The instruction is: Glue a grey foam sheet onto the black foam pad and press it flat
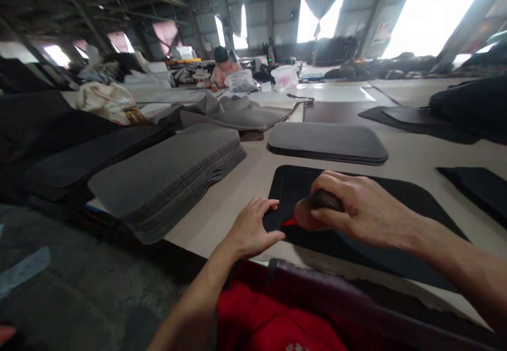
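Note:
In the head view, a black flat panel with rounded corners lies on the table before me. My right hand wraps round a brownish bottle with a red pointed tip. The bottle is tilted, and its tip points left and down at the panel's left part, close to the surface; whether it touches, I cannot tell. My left hand rests at the panel's left edge, thumb and fingers apart on either side of the tip, holding nothing. A faint line runs along the panel's far left border.
A tall stack of grey panels stands at the left table edge. Beyond the black panel lies a lower grey stack. Another black piece lies at right. Loose grey sheets lie farther back. A person sits at the far side.

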`<state>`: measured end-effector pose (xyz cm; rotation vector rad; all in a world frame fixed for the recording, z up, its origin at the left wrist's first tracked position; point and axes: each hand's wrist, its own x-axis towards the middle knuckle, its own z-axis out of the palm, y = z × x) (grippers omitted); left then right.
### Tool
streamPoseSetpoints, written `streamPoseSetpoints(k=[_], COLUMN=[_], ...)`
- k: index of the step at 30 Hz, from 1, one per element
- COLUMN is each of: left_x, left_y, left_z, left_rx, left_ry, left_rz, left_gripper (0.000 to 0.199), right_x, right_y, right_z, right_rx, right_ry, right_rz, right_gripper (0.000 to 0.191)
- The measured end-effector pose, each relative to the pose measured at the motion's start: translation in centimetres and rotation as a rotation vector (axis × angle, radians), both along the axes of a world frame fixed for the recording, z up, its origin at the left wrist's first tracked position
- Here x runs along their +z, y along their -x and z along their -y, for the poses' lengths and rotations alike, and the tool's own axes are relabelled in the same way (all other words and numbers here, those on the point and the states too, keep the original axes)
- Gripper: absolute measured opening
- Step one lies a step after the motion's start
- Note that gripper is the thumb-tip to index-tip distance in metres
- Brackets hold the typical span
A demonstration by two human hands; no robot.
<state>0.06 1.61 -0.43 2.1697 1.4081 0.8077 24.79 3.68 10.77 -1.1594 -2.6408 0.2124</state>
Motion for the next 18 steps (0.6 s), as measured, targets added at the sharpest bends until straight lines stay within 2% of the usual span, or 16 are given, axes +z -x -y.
streamPoseSetpoints(k=[8,18], left_x=[0.1,0.1], left_y=[-0.1,-0.1], left_z=[0.1,0.1], left_rx=[0.005,0.018], left_ry=[0.006,0.027], left_rz=[0.0,-0.014], left_gripper=[0.064,0.061], right_x=[0.4,1.0], right_y=[-1.6,-6.9], right_z=[0.4,1.4], right_rx=[-0.029,-0.174], right_ry=[0.013,0.034], right_rz=[0.034,0.094], right_gripper=[0.011,0.017])
